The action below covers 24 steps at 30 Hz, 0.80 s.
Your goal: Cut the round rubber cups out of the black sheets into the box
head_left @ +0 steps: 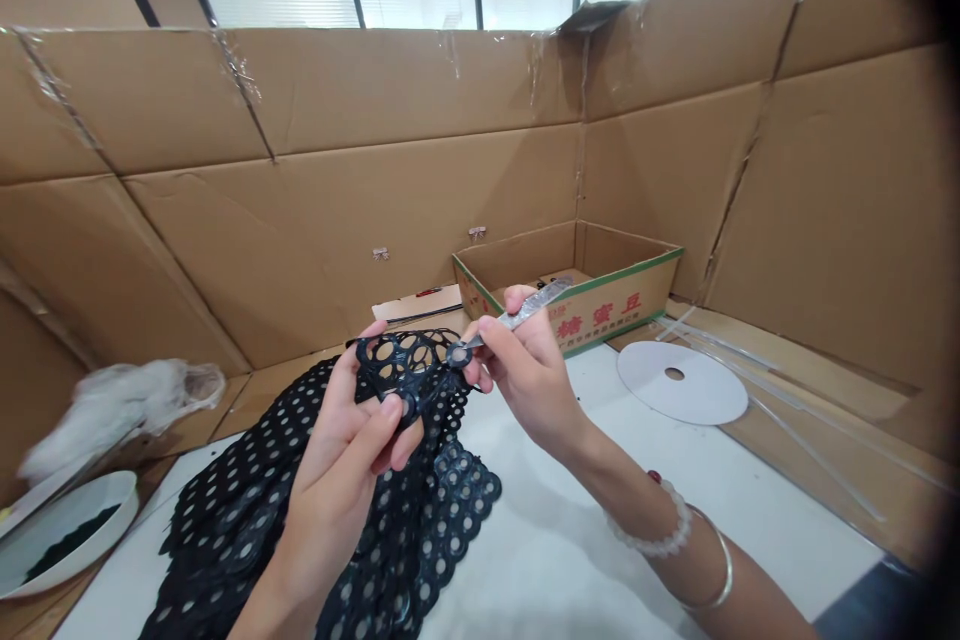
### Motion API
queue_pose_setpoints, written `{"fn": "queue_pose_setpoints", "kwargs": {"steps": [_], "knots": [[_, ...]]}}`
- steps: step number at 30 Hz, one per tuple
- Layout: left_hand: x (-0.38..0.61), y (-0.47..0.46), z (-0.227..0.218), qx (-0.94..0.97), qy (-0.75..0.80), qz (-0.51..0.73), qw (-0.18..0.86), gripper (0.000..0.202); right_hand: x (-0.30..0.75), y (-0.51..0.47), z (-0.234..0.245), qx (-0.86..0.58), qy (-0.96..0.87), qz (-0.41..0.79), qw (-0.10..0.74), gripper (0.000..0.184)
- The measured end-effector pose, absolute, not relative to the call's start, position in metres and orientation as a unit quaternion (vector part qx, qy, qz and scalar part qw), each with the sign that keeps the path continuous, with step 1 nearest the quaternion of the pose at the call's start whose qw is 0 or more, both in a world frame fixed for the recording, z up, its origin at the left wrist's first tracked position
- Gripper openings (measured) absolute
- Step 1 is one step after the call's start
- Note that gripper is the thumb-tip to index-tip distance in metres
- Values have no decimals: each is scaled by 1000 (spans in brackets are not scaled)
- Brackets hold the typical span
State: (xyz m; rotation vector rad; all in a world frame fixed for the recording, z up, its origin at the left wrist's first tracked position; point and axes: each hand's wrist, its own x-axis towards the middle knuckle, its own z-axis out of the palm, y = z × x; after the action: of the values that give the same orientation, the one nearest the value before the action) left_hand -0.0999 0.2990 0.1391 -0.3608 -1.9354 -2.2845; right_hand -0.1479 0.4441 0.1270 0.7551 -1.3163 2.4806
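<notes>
My left hand point(337, 480) grips a black perforated sheet point(247, 530), a long, limp piece punched with rows of round holes and scalloped along one edge. Its upper end is raised and pinched between my fingers. My right hand point(525, 370) holds a metal-handled craft knife point(529, 312) between thumb and fingers. The blade end meets a ring-shaped part of the black sheet point(457, 354), though the tip itself is hard to make out. A beaded bracelet and a thin metal bangle circle my right wrist.
A green-edged cardboard box point(622, 305) stands behind my hands, and corrugated cardboard walls point(337, 240) surround the white work surface point(577, 540). To the right lie a white disc point(681, 382) and clear strips point(787, 390). To the left are a white dish point(67, 535) and white fluff point(120, 415).
</notes>
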Motion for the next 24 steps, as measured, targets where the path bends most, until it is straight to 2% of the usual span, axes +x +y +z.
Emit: {"fn": "queue_pose_setpoints", "kwargs": {"steps": [5,7,9,11,13,15,16,17,18,19,21,24], "knots": [[-98,299,140,-122,-631,-765,36,47,-143,449,132,259,-469,834,134,35],[-97,296,143,-114,-613,-780,46,43,-143,462,137,243,-473,827,184,35],[-97,290,148,-107,-596,-793,71,40,-144,480,146,212,-459,813,289,35],[-98,282,153,-105,-593,-792,101,42,-147,500,153,170,-434,767,442,31],[-99,276,156,-96,-606,-782,113,47,-157,515,153,117,-394,673,615,26],[-100,273,157,-79,-626,-771,89,47,-177,525,143,63,-391,564,724,19],[-101,272,157,-69,-638,-764,65,47,-190,528,135,48,-431,529,729,17],[-102,272,156,-60,-651,-756,37,47,-205,531,126,30,-532,509,676,10],[-103,271,154,-53,-662,-748,11,49,-221,534,116,37,-671,478,566,8],[-105,271,153,-51,-670,-740,-14,53,-235,537,106,47,-725,467,504,12],[-109,268,149,-60,-686,-723,-56,62,-258,540,91,65,-776,447,440,17],[-115,263,142,-90,-700,-702,-94,67,-273,544,80,87,-803,431,403,25]]}}
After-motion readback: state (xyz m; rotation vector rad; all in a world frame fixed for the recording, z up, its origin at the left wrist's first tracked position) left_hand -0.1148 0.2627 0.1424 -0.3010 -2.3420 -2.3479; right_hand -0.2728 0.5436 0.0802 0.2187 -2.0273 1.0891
